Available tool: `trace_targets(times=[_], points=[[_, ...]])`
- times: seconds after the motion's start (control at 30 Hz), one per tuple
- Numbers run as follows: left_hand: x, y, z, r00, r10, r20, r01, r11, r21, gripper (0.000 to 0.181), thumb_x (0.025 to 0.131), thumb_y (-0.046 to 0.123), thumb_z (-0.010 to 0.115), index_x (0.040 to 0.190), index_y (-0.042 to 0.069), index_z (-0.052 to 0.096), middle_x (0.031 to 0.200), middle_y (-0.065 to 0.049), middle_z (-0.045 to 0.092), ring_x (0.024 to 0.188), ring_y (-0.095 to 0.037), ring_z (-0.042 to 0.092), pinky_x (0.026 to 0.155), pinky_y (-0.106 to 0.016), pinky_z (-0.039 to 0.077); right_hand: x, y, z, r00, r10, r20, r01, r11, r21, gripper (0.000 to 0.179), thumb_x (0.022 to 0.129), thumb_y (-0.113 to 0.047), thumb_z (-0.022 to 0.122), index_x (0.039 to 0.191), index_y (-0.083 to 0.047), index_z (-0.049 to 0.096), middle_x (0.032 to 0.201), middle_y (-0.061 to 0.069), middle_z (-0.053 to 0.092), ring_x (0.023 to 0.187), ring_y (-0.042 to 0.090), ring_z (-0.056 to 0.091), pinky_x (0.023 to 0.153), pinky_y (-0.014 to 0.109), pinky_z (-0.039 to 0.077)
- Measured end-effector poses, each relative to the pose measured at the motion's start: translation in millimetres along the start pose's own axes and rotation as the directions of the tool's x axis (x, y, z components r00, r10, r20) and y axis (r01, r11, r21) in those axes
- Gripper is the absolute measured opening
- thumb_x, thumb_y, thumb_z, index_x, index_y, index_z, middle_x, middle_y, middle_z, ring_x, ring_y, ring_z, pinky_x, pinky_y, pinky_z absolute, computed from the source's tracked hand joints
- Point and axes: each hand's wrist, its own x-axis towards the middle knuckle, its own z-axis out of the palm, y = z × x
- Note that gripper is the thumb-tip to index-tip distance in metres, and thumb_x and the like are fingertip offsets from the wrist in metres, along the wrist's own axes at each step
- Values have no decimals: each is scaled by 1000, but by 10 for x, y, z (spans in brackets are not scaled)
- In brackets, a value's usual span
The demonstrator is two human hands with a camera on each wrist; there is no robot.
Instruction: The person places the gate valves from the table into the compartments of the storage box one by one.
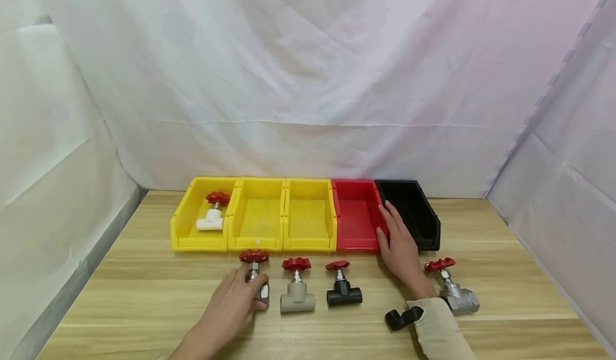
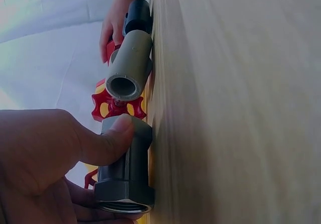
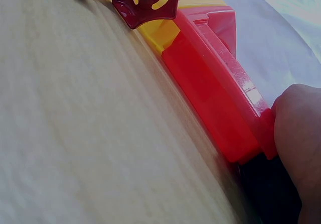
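Note:
My left hand [image 1: 230,305] grips a silver metal valve [image 1: 262,291] with a red handwheel [image 1: 254,255], at the front of the yellow bins. In the left wrist view, the thumb presses on the body of this metal valve [image 2: 125,158] and fingers pass under its open end. My right hand [image 1: 401,249] rests on the side wall between the red bin [image 1: 358,246] and the black bin [image 1: 430,242], fingers fairly straight. Beside the left hand stands a grey valve [image 1: 297,302], then a black valve [image 1: 344,296], both with red handwheels.
Left of the red bin are three yellow bins [image 1: 256,244]; the leftmost holds a white valve [image 1: 210,222] with a red handwheel. Near the right forearm lie a black elbow fitting [image 1: 403,318] and another silver valve [image 1: 460,300]. White cloth [image 1: 308,82] hangs behind.

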Motion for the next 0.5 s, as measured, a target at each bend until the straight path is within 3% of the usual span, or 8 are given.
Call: trace_targets(times=[0.5], points=[[-12,-10,-35,1000,0,-3,0,1000,24,46,73,29,80,114,12,65,116,-31,55,93,-36,57,83,-51,49,-2,4,-5,1000,3,5,-3,1000,-4,60,92,-11,62,147,-14,37,154,5,28,126,34,44,86,54,48]])
